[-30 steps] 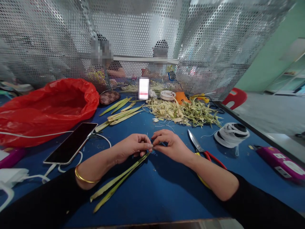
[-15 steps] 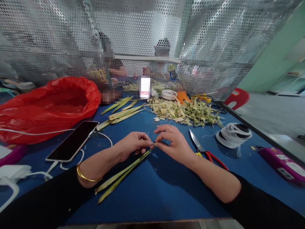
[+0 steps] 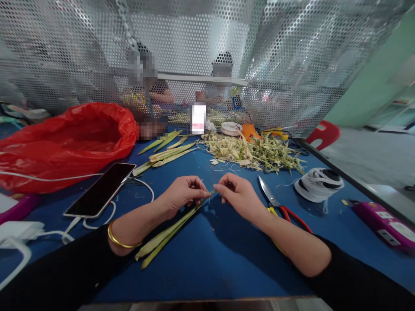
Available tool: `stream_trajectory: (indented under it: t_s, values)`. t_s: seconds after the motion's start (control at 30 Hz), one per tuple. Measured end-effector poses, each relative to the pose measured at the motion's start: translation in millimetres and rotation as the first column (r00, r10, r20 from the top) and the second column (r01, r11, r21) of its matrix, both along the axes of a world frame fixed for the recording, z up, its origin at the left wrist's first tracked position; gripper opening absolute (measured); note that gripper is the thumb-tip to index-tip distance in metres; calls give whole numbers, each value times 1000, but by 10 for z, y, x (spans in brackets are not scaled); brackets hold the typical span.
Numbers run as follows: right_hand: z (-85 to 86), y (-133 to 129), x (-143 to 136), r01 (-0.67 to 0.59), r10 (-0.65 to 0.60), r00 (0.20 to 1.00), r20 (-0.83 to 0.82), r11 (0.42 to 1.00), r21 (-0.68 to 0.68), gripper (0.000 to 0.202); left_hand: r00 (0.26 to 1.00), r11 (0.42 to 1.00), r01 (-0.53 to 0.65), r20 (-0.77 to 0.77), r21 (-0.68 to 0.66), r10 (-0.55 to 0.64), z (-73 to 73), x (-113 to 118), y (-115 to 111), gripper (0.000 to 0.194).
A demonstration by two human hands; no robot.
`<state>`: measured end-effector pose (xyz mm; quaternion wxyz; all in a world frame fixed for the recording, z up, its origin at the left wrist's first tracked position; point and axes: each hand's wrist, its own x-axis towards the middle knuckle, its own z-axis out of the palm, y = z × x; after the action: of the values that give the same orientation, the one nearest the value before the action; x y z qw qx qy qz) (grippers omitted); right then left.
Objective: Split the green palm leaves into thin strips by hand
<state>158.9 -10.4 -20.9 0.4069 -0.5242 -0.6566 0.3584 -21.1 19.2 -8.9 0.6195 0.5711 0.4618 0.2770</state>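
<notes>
Two long, narrow green leaf strips (image 3: 173, 230) slant up from the lower left, their tapered ends meeting between my hands. My left hand (image 3: 186, 194) is closed in a pinch around them close to these tips. A thin white thread loops up by its fingers. My right hand (image 3: 238, 196) has its thumb and forefinger pressed together at the very end of the strips, just right of the left fingertips. Beside my right forearm lie scissors (image 3: 268, 192) with red and yellow handles, blades pointing away. The lower ends of the strips spread apart over the blue table (image 3: 227, 268).
A red plastic bag (image 3: 81, 134) gapes at the left, behind a phone (image 3: 100, 190) with white cables. More leaf strips (image 3: 173, 155) and a heap of trimmings (image 3: 249, 151) lie at the back. At right are a white cord spool (image 3: 319, 185) and a purple power strip (image 3: 384, 222).
My right fingers have curled in and shifted slightly up and right along the tips. The strips' lower ends have moved a little right and up.
</notes>
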Motion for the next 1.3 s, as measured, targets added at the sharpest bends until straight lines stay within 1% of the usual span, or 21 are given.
stream_trajectory:
  t_s: [0.03, 0.07, 0.1, 0.13, 0.17, 0.27, 0.33, 0.4, 0.47, 0.53, 0.6, 0.63, 0.77, 0.83, 0.9, 0.97, 1.07, 1.13, 1.2, 1.3]
  values:
    - [-1, 2, -6, 63, -73, 992, -105, 994, -94, 26, 1000, 1000, -6, 13, 18, 6, 2, 2, -5, 28]
    - [2, 1, -11, 103, -134, 970, -201, 982, -159, 30, 999, 999, -19, 29, 33, 18, 7, 6, -11, 27]
    - [10, -5, -13, 128, -179, 943, -282, 974, -190, 33, 998, 998, -35, 46, 46, 33, 14, 10, -18, 26]
    - [21, -16, -14, 150, -207, 920, -334, 970, -189, 35, 997, 997, -54, 63, 54, 50, 22, 16, -26, 25]
    - [32, -30, -13, 171, -219, 910, -352, 972, -161, 37, 995, 996, -74, 79, 58, 69, 32, 22, -33, 25]
    - [55, -85, -12, 191, -192, 945, -266, 981, -31, 45, 984, 989, -136, 122, 55, 129, 53, 39, -48, 23]
    - [53, -110, -23, 143, -142, 969, -203, 990, -10, 48, 975, 984, -172, 152, 43, 163, 53, 45, -51, 22]
    - [39, -115, -48, 79, -99, 974, -206, 992, -102, 39, 968, 984, -178, 184, 19, 171, 42, 46, -56, 23]
    - [20, -103, -79, 20, -91, 953, -290, 971, -239, 29, 967, 989, -146, 209, -1, 143, 26, 46, -69, 23]
    - [8, -86, -106, -51, -101, 899, -427, 943, -329, 30, 971, 995, -101, 215, -8, 101, 10, 48, -87, 21]
    - [9, -76, -120, -109, -91, 849, -521, 934, -340, 30, 976, 997, -71, 207, 0, 69, -2, 50, -103, 20]
    - [13, -76, -123, -122, -84, 839, -538, 934, -336, 29, 978, 998, -66, 201, 14, 62, -6, 51, -107, 20]
    - [31, -86, -120, -104, -89, 855, -512, 936, -337, 29, 985, 985, -104, 150, 140, 83, -17, 56, -103, 21]
    - [34, -91, -121, -105, -85, 856, -510, 937, -333, 28, 988, 966, -136, 107, 222, 114, -26, 60, -102, 20]
    - [35, -95, -125, -113, -73, 854, -515, 940, -321, 26, 988, 931, -154, 50, 330, 146, -41, 63, -112, 17]
    - [37, -98, -133, -122, -66, 849, -523, 941, -317, 24, 981, 875, -150, -42, 460, 191, -56, 64, -137, 12]
    - [45, -100, -148, -126, -72, 844, -532, 937, -327, 20, 943, 786, -97, -196, 610, 269, -60, 70, -188, 7]
    - [51, -99, -157, -118, -84, 847, -525, 933, -340, 18, 925, 741, -68, -237, 668, 298, -54, 79, -217, 8]
    - [55, -98, -161, -98, -113, 843, -525, 929, -358, 19, 918, 707, -69, -233, 703, 321, -52, 89, -233, 9]
    - [55, -93, -155, -100, -148, 828, -540, 910, -402, 25, 919, 682, -75, -216, 728, 331, -56, 100, -237, 10]
